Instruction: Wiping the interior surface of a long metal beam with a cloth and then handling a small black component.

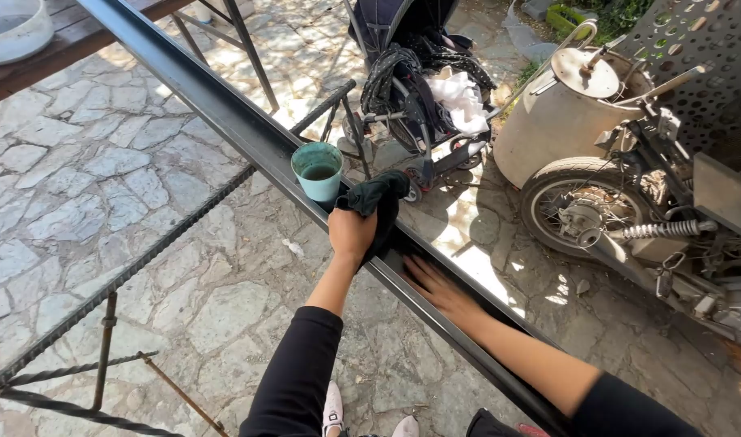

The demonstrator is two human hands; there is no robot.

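- The left hand (352,232) is clenched around a dark cloth (376,197), pressing it onto the top of a long black metal beam (225,113) that runs diagonally across the whole view.
- The cloth bunches up above the fist and a strip of it hangs down past the wrist, so most of it sits on the far side of the hand, right against the beam.
- It looks black or very dark green, soft and crumpled, no clear shape to it.
- The right hand (435,283) lies flat and open on the beam, fingers spread, holding nothing, just beside the left one. It's a bit blurred.
- A teal cup (318,170) with dark liquid in it stands on the beam just beyond the cloth, near it, can't tell if they touch.
- The beam itself is glossy and dark.
- Around: stone paved ground (103,186), a twisted rebar frame (119,275) to the left, a dark stroller (419,81) and a motorbike (645,218) behind.
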